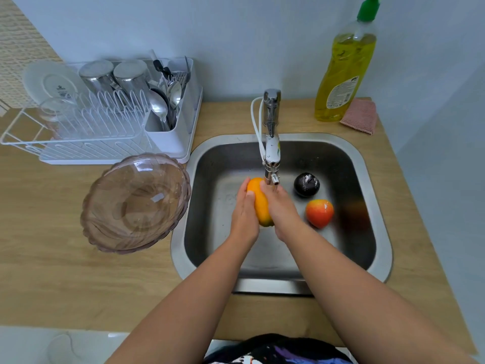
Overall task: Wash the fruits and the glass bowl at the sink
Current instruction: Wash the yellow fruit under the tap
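Fingers of left hand [245, 214] and right hand [282, 206] clasp mango [259, 203] mid-sink [378, 206], clear of walls.

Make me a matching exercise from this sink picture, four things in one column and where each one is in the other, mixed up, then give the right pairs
Things
1. orange-yellow mango
2. dark purple round plum
3. tinted scalloped glass bowl
4. yellow dish soap bottle with green cap

Places
A. on the wooden counter, left of the steel sink
B. standing at the back right of the counter, next to a pink cloth
C. held between the left hand and right hand under the faucet
D. lying in the sink basin, behind a red-yellow apple

Pairs: 1-C, 2-D, 3-A, 4-B
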`<state>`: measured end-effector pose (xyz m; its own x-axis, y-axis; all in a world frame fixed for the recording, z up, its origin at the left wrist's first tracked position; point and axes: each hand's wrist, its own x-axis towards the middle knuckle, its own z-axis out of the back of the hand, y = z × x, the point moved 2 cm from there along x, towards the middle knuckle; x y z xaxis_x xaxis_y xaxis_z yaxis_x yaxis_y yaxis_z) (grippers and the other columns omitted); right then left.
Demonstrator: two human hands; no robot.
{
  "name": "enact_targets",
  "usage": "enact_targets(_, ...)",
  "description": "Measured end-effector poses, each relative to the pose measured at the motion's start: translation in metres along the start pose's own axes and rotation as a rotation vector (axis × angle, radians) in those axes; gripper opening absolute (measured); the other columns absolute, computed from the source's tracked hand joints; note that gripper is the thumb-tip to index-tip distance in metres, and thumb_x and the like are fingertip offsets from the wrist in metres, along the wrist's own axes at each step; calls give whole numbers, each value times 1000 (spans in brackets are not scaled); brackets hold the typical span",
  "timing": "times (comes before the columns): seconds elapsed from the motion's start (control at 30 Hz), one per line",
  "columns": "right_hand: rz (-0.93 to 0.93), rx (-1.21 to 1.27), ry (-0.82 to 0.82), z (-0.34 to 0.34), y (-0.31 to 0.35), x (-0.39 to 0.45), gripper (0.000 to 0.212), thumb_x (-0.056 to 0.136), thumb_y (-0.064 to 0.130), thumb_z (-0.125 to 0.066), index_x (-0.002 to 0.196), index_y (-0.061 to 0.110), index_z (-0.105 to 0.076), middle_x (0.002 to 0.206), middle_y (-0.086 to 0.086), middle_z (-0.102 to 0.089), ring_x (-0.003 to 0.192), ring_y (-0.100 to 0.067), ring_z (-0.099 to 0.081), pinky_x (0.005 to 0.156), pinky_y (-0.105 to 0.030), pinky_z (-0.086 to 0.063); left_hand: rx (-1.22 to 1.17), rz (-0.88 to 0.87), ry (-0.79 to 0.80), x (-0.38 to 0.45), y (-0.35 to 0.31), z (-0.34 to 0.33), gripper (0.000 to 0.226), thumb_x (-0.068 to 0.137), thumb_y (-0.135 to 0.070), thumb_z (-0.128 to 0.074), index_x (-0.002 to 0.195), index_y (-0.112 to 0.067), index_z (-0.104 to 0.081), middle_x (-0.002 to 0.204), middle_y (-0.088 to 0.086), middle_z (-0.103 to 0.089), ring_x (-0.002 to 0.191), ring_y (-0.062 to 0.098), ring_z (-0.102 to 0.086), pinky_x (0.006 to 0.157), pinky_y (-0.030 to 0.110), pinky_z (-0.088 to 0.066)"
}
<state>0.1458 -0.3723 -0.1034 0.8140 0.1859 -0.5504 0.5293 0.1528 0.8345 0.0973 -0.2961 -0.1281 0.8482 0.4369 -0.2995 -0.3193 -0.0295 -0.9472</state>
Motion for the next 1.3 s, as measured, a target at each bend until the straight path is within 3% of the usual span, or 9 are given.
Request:
enact_targets(0.13, -196, 81, -47, 6, 6, 6, 29, 99, 47, -39, 91, 22, -50, 89, -4, -54, 95, -28, -54, 96, -46, -47, 146, -113, 16, -2, 5, 1, 43, 101, -50, -29, 144, -58, -30, 134, -6, -46, 120, 15, -51, 102, 38, -47)
enact_targets(0.27, -77, -26, -64, -5, -11, -3, 33, 99, 53, -31, 103, 28, -51, 105, -4, -59, 102, -27, -57, 99, -51, -47, 31, 54, 17, 2, -2, -7, 55, 91, -47, -32, 145, -41, -39, 147, 1, -45, 129, 21, -48, 110, 44, -42)
enact_targets(0.4, 74, -120, 44, -11, -29, -12, 60, 88, 55, -36, 144, 33, -34, 144, -1, -47, 127, -22, -48, 109, -49, -39, -33, 246, -76, 12, -8, -4, 49, 97, -51, -35, 133, -21, -52, 128, 7, -58, 114, 27, -56, 96, 41, -45)
enact_targets(0.6, 136, 32, 113, 1, -39, -17, 56, 97, 26, -54, 149, 27, -32, 137, 3, -46, 125, -18, -49, 109, -41, -41, -393, 526, -137, 5, 0, 0, 48, 98, -61, -38, 129, -25, -49, 117, 13, -61, 104, 29, -63, 93, 49, -53)
enact_targets(0.8, -160, 78, -115, 0, -16, 0, 37, 95, 55, -44, 104, 21, -56, 111, -7, -62, 105, -29, -60, 98, -51, -48, -156, 90, -99, -4, 1, -8, 29, 102, -49, -39, 122, -30, -48, 122, 5, -59, 104, 17, -61, 89, 40, -56)
enact_targets(0.93, -365, 289, 12, 3, -20, 3, 46, 93, 58, -49, 118, 21, -55, 117, -11, -65, 101, -34, -64, 83, -54, -55, -166, 26, -95, -2, 5, -4, 34, 98, -53, -46, 125, -32, -49, 125, 3, -57, 113, 25, -60, 92, 49, -56)
enact_targets(1.07, -178, 329, 112, -7, -37, -11, 41, 99, 50, -41, 132, 27, -47, 128, -6, -59, 111, -28, -61, 76, -44, -55, -319, 226, -270, 6, 9, -1, 43, 98, -61, -38, 129, -33, -48, 126, 7, -57, 111, 30, -60, 96, 53, -52)
enact_targets(1.2, 113, 110, 130, -6, -53, -16, 50, 102, 30, -44, 150, 27, -30, 149, -1, -40, 132, -21, -45, 110, -45, -40, -454, 335, -345, 13, 16, -1, 53, 92, -66, -34, 134, -37, -47, 131, 12, -57, 115, 32, -60, 100, 55, -50)
enact_targets(1.3, 262, -78, 60, 4, -41, -13, 52, 98, 25, -53, 148, 23, -35, 141, 5, -43, 127, -11, -44, 112, -33, -34, -367, 268, -288, 8, 12, -2, 46, 102, -53, -29, 141, -33, -43, 139, 11, -52, 124, 28, -54, 108, 52, -45)
